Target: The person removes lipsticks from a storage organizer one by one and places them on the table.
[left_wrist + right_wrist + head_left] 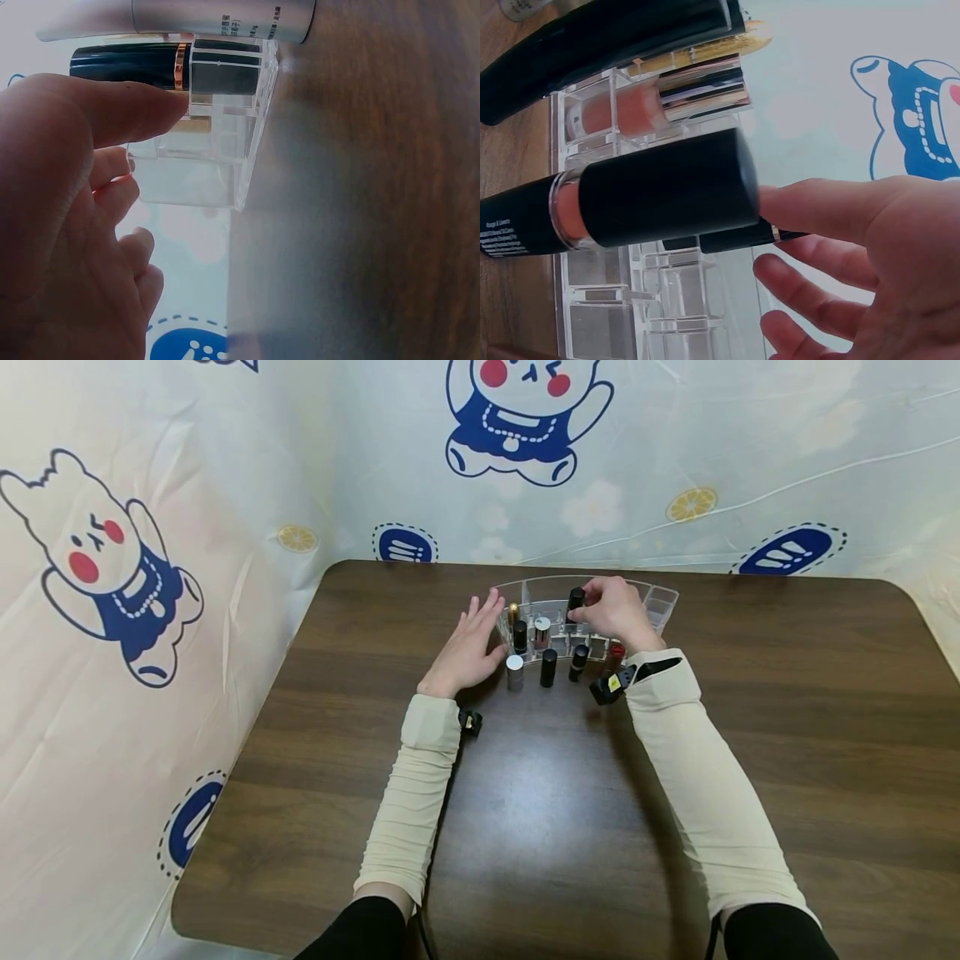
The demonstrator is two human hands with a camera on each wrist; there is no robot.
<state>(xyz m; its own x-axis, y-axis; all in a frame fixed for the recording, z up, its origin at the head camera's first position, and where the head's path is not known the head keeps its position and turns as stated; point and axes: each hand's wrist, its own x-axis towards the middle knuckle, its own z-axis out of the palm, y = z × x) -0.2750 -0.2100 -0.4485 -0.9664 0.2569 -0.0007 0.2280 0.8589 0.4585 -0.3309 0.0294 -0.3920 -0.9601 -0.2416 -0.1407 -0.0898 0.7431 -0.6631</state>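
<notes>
A brown wood-grain table [555, 827], partly cut off, stands before a pale cartoon-print curtain [360, 443]. At its twelve o'clock is a clear organizer [663, 602]; at the organizer's nine, the left hand [467, 650], fingers extended. Near the middle, the right hand [618, 612] pinches a black tube [575, 599], its lower end obscured.

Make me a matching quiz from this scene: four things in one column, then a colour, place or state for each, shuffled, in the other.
Things
1. Right hand
2. Organizer
3. Silver tube
4. Table

Descriptions
A. Brown with wood grain
B. Standing in front of the organizer, toward its left end
C. Pinching a black tube
D. Clear and see-through

Pairs: 1-C, 2-D, 3-B, 4-A
</notes>
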